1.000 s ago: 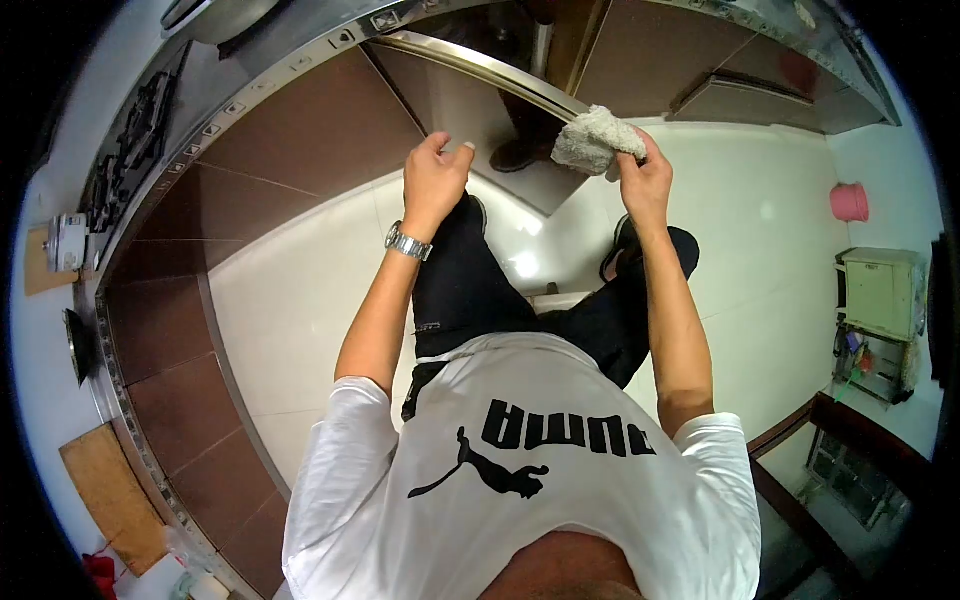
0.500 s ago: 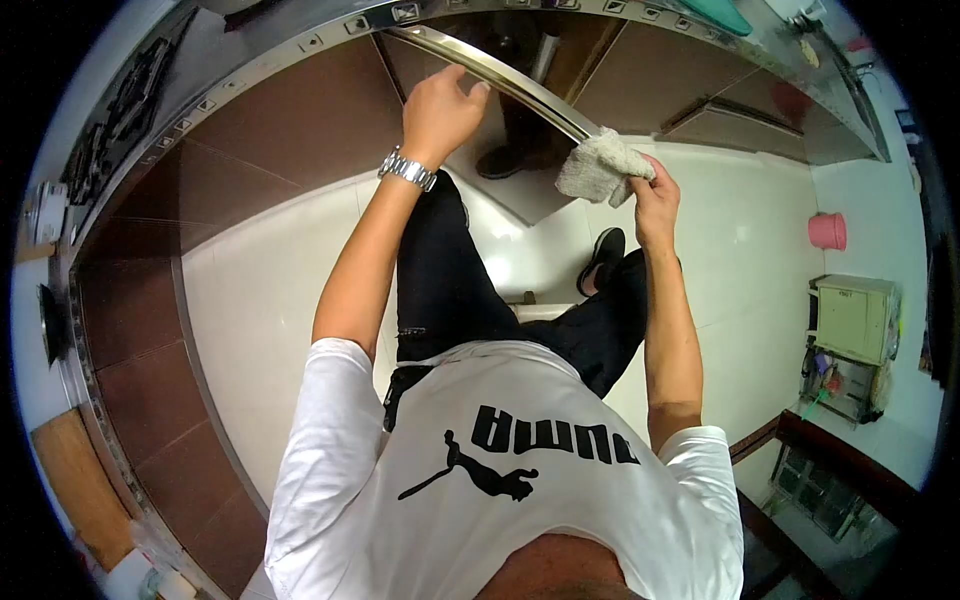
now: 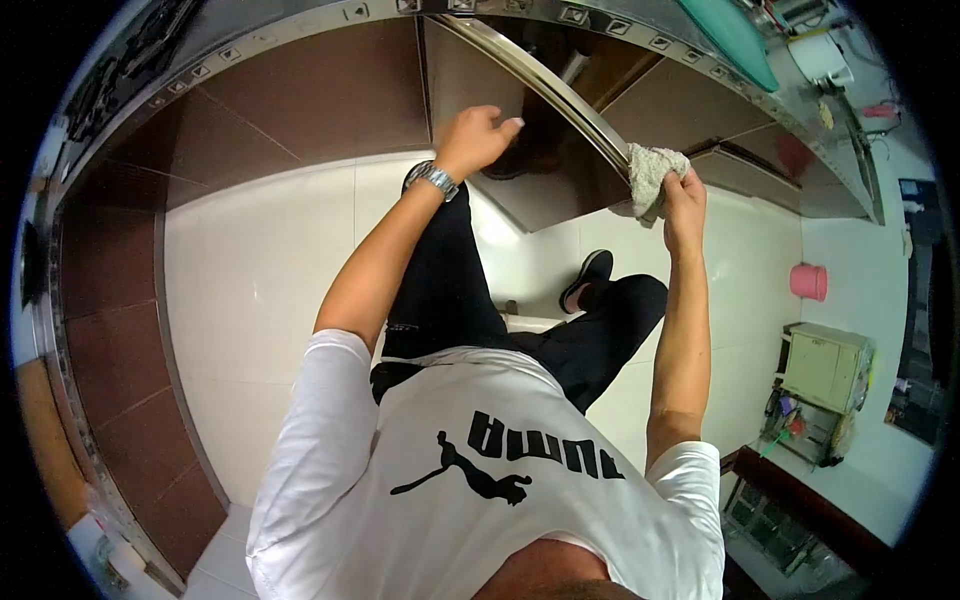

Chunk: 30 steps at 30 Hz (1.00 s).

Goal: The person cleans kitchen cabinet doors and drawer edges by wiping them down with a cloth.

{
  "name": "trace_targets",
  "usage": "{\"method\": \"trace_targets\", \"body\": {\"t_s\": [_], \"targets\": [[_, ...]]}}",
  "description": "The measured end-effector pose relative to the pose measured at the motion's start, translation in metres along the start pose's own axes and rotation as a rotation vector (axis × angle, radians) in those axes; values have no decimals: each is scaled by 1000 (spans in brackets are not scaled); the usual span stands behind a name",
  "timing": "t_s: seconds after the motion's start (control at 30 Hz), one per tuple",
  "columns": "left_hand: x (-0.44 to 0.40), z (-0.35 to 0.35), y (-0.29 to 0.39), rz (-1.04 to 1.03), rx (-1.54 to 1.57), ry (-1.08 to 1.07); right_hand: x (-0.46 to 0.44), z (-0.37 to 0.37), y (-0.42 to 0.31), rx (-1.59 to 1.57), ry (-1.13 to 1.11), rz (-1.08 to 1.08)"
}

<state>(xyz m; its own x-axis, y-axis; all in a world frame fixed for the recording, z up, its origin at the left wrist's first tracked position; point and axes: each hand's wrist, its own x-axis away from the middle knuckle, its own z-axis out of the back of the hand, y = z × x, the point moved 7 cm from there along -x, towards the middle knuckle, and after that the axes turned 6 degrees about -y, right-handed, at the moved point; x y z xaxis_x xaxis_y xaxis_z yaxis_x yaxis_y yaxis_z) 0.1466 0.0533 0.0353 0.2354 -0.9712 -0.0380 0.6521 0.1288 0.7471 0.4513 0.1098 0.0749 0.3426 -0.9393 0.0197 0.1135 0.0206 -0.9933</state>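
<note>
A pale, crumpled cloth (image 3: 654, 178) is gripped in my right hand (image 3: 685, 208). It is pressed against the outer end of the shiny metal edge (image 3: 545, 82) of an open brown cabinet door (image 3: 560, 190). My left hand (image 3: 478, 142), with a metal watch on the wrist, is in front of the door's face. Its thumb is apart from its loosely bent fingers, and nothing shows in it. Whether that hand touches the door I cannot tell.
Brown cabinet fronts (image 3: 310, 95) run under a counter along the top and left. A green board (image 3: 735, 40) lies on the counter. To the right are a pink bucket (image 3: 809, 282) and a pale green cabinet (image 3: 825, 367). My feet are on pale floor tiles (image 3: 260, 290).
My right hand has moved slightly right with the cloth, still at the metal edge's end. The left hand now appears lower and further right. The whole view has shifted a little.
</note>
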Motion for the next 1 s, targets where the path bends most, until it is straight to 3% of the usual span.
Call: {"method": "trace_targets", "body": {"t_s": [0.13, 0.2, 0.3, 0.4, 0.53, 0.67, 0.7, 0.73, 0.8, 0.87, 0.9, 0.93, 1.0], "targets": [[10, -25, 50, -75, 289, -201, -13, -15, -27, 165, -70, 71], [19, -23, 94, -176, 261, -292, -18, -23, -33, 215, -113, 97], [19, -27, 128, -350, 124, -83, -21, -35, -43, 262, -164, 122], [4, -31, 143, -360, 5, -125, -28, -37, -47, 271, -223, 94], [0, -34, 144, -501, -28, -20, -28, -40, -51, 300, -305, 82], [6, -33, 137, -436, 18, -44, -28, -40, -59, 297, -464, 107], [9, -19, 137, -472, 100, 95, -32, -35, -57, 122, -449, 81], [10, -15, 134, -472, 100, 96, -35, -30, -53, -52, -431, 53], [13, 14, 104, -290, 413, 162, -35, -27, -49, -85, -407, 87], [27, 57, 81, -325, 435, 404, -34, -32, -28, -164, -399, -29], [34, 77, 64, -257, 240, 484, -36, -35, -20, -54, -414, 25], [44, 95, 48, -184, 46, 558, -34, -34, -8, -79, -343, -78], [52, 121, 26, -194, 168, 647, -41, -30, -1, 111, -271, -3]]}}
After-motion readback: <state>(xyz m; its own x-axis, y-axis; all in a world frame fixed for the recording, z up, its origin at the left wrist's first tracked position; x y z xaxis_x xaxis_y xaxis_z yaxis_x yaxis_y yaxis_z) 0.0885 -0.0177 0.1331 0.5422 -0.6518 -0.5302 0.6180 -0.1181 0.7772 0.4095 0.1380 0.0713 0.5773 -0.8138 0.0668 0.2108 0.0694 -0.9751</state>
